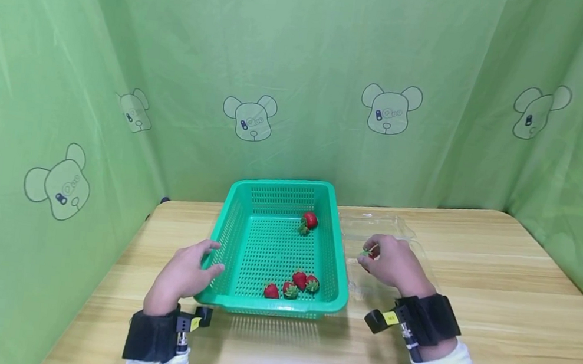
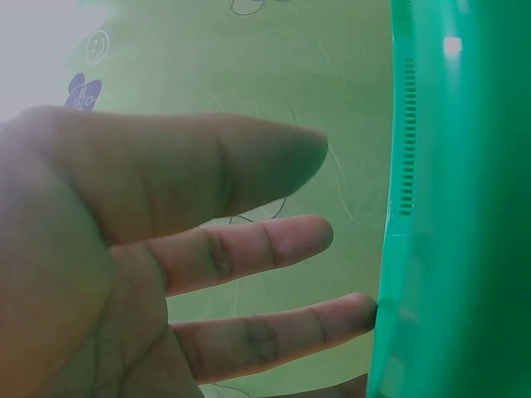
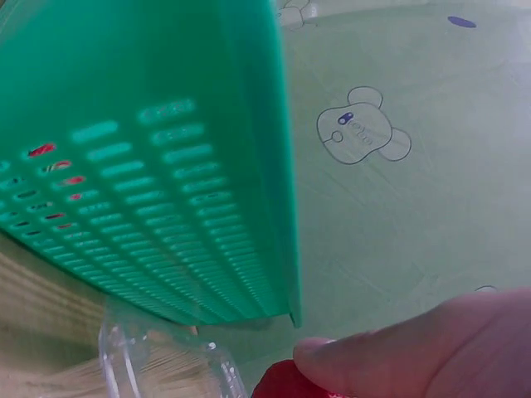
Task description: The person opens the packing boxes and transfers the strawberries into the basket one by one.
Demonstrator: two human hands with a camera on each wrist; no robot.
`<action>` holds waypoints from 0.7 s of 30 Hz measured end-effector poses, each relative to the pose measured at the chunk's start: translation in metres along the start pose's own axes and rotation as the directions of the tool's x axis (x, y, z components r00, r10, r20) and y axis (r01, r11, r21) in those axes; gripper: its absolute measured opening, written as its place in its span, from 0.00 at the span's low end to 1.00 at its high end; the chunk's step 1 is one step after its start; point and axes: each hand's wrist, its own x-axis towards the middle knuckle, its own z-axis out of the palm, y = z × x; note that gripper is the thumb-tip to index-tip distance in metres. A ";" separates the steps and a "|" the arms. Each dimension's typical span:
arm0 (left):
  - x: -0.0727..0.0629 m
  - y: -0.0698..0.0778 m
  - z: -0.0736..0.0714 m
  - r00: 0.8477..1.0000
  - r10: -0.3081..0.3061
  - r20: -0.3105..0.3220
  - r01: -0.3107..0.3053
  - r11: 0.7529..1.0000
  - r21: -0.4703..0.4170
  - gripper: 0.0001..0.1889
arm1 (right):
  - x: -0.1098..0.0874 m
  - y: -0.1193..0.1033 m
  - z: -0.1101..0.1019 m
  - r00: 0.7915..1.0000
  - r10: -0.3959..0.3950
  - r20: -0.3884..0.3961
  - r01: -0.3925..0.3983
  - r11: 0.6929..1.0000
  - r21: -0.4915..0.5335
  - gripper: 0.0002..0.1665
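Note:
My right hand (image 1: 393, 265) pinches a strawberry (image 3: 286, 383) between thumb and fingers, above a clear plastic box (image 1: 372, 221) on the table's right side. Only the berry's red side shows in the right wrist view; in the head view its green leaves peek out by the fingertips. My left hand (image 1: 183, 271) is at the left rim of a green plastic basket (image 1: 278, 306), its fingers spread and fairly straight, fingertips right at the rim. Inside the basket, several strawberries (image 1: 299, 279) lie near the front wall, and another strawberry (image 1: 310, 219) sits toward the back right.
The basket and the clear box stand side by side on a light wooden table (image 1: 502, 311). A green curtain (image 1: 317, 42) printed with bear heads hangs behind the table and along both sides. Black straps with small cameras circle both wrists.

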 end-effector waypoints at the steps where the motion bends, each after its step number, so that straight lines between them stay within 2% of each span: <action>1: 0.000 0.000 0.000 1.000 0.000 0.000 0.000 1.000 0.000 0.26 | 0.000 -0.001 -0.001 1.000 -0.002 -0.004 0.002 1.000 0.000 0.15; 7: -0.001 0.000 0.000 1.000 -0.002 0.004 0.002 1.000 -0.003 0.26 | -0.003 -0.006 -0.004 1.000 -0.015 -0.026 0.016 1.000 0.007 0.14; 14: -0.001 0.000 0.000 1.000 -0.006 0.003 0.006 1.000 0.001 0.26 | -0.007 -0.011 -0.006 0.995 -0.067 -0.076 0.066 0.998 -0.003 0.14; 21: -0.001 -0.001 0.000 1.000 -0.008 0.004 0.008 1.000 -0.002 0.26 | -0.008 -0.015 -0.008 0.993 -0.079 -0.089 0.078 0.997 -0.010 0.14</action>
